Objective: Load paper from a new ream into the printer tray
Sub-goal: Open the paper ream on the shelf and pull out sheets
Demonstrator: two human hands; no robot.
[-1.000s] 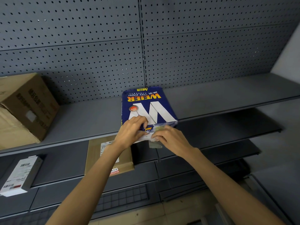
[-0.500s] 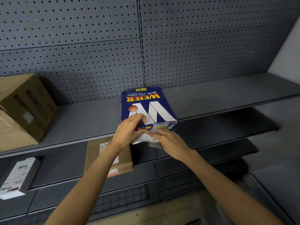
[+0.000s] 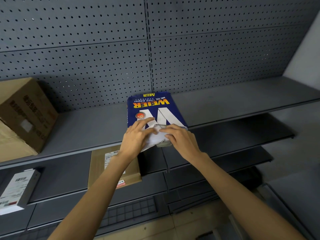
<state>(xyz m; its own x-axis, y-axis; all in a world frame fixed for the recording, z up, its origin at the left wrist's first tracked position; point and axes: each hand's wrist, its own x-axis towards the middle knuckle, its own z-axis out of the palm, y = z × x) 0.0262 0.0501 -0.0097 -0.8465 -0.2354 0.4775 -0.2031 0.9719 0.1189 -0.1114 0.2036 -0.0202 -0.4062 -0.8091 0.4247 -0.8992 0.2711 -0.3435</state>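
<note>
A blue ream of copy paper (image 3: 152,108) with a large white W lies flat on the grey shelf (image 3: 233,103), its near end over the shelf edge. The wrapper's near end flap (image 3: 158,138) is folded open and shows white. My left hand (image 3: 136,137) presses on the near left corner of the ream, with fingers spread over the wrapper. My right hand (image 3: 180,137) pinches the wrapper flap at the near right corner. No printer or tray is in view.
A brown cardboard box (image 3: 22,116) stands on the same shelf at the left. On the lower shelf lie a flat brown parcel (image 3: 102,167) and a white and grey box (image 3: 15,189). Perforated grey panels (image 3: 207,58) form the back wall. More shelves step down at the right.
The wrapper's near flap has been peeled further open, showing more white. My left fingers have slid up onto the ream's top; my right hand has moved up along the flap.
</note>
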